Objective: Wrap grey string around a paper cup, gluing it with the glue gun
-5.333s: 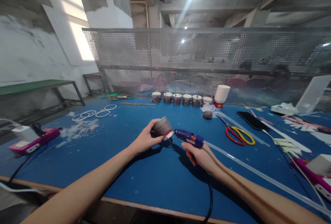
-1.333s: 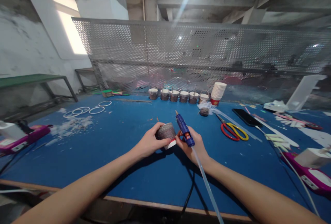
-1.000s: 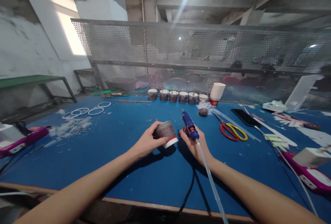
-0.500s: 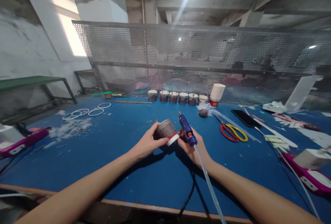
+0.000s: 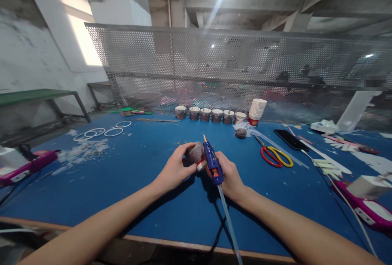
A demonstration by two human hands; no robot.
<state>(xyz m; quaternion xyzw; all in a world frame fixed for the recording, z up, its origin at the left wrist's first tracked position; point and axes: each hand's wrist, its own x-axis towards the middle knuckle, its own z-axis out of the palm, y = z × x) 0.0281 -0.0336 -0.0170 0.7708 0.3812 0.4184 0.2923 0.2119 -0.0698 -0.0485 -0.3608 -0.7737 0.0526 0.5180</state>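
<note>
Blue table (image 5: 171, 216); one held cup (image 5: 194, 154), one glue gun (image 5: 211, 159)

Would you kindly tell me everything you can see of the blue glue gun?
The blue glue gun is in the person's right hand, over the blue tabletop. Its body looks like hard plastic, with an orange part near the rear and a narrow, light-coloured tip pointing away from the person. A long translucent glue stick runs from its back end toward the person. It partly hides the wrapped cup; whether they touch is unclear. Its trigger is hidden.
</note>
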